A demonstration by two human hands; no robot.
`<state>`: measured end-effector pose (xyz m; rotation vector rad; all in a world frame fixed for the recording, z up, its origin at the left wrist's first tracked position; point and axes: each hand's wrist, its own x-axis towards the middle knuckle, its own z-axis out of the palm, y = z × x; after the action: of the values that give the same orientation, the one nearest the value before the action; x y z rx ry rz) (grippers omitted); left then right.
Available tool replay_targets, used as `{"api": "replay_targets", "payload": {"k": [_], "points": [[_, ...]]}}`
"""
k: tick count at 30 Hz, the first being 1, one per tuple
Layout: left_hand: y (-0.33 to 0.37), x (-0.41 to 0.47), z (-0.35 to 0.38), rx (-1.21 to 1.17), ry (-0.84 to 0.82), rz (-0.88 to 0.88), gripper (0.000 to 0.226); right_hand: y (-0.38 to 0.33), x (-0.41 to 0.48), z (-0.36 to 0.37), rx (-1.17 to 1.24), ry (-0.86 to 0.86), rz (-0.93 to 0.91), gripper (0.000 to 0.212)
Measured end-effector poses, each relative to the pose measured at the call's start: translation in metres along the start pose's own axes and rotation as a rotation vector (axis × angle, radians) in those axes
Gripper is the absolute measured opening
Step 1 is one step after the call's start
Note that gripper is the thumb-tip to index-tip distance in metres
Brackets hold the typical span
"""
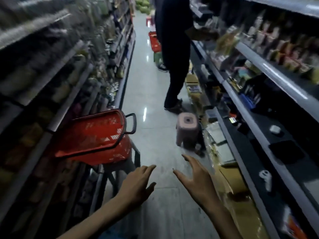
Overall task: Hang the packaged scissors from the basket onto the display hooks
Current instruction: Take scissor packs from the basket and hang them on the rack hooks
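Observation:
A red shopping basket [96, 135] with a black handle sits raised on a stand at the left of the aisle, tilted towards me. Its contents are blurred and I cannot make out packaged scissors in it. My left hand [136, 185] is held out low in the middle of the view, fingers apart, empty, to the right of and below the basket. My right hand [196, 178] is also spread and empty over the floor, close to the right-hand shelving. A white scissor-like item [265, 178] lies on the dark right shelf. The whole view is motion-blurred.
Stocked shelves [250, 121] line both sides of a narrow tiled aisle. A pink plastic stool [187, 130] stands by the right shelf. A person in dark clothes [174, 49] stands ahead on the right, with a second red basket [154, 41] behind them. Yellow cartons [229, 176] sit low on the right.

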<state>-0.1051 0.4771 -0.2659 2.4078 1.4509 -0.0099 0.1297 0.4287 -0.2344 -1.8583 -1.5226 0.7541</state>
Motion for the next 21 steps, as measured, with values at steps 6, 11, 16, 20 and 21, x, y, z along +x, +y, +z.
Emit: {"api": "replay_targets", "payload": {"k": [6, 11, 16, 20, 21], "points": [[-0.1, 0.007, -0.009, -0.071, 0.118, -0.191, 0.072, -0.044, 0.073, 0.071, -0.061, -0.137, -0.148, 0.054], [-0.182, 0.045, 0.002, -0.045, 0.121, -0.319, 0.056, -0.06, 0.149, 0.136, -0.145, -0.299, -0.224, 0.053], [-0.257, 0.092, 0.014, 0.015, 0.087, -0.462, 0.056, -0.072, 0.24, 0.208, -0.227, -0.507, -0.369, 0.047], [-0.311, 0.114, 0.02, 0.049, 0.029, -0.591, 0.06, -0.087, 0.3, 0.257, -0.247, -0.56, -0.492, 0.037], [-0.324, 0.118, 0.021, 0.057, 0.025, -0.611, 0.061, -0.089, 0.314, 0.269, -0.248, -0.572, -0.536, 0.037]]}}
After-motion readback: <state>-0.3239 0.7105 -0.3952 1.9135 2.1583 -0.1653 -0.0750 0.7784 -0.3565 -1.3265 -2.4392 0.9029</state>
